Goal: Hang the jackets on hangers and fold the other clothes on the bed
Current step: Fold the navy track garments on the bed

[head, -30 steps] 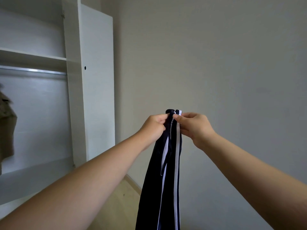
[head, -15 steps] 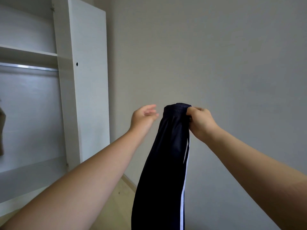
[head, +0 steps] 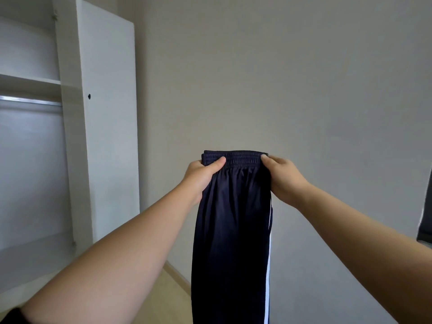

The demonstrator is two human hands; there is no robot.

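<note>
Both our bare forearms reach forward and up, in front of a plain grey wall (head: pixel 280 78).

- Task item: a pair of dark navy track trousers with a white side stripe (head: pixel 231 230), held in the air between the hands, gathered elastic waistband (head: pixel 240 157) uppermost and roughly level.
- Our left hand (head: pixel 201 174) grips the waistband's left end. The thumb is laid across the front of the elastic; the fingers go behind the cloth.
- Our right hand (head: pixel 284 181) grips the right end, thumb tip on the front, the rest curled round the edge.
- The cloth drops straight down between our forearms, touching the left wrist. The stripe shows as a thin line down the right edge.

Hard to read:
- The fingers of both hands behind the fabric are hidden.
- The trouser legs run off the bottom edge, so we cannot tell where they end.
- A tall white open wardrobe (head: pixel 107 113) with a silver metal hanging rail (head: pixel 30 101) is cut off at left.
- A strip of pale wooden floor (head: pixel 168 288) shows beneath our left arm.
- A dark sliver of something (head: pixel 425 218) at the right edge is too cropped to identify.
</note>
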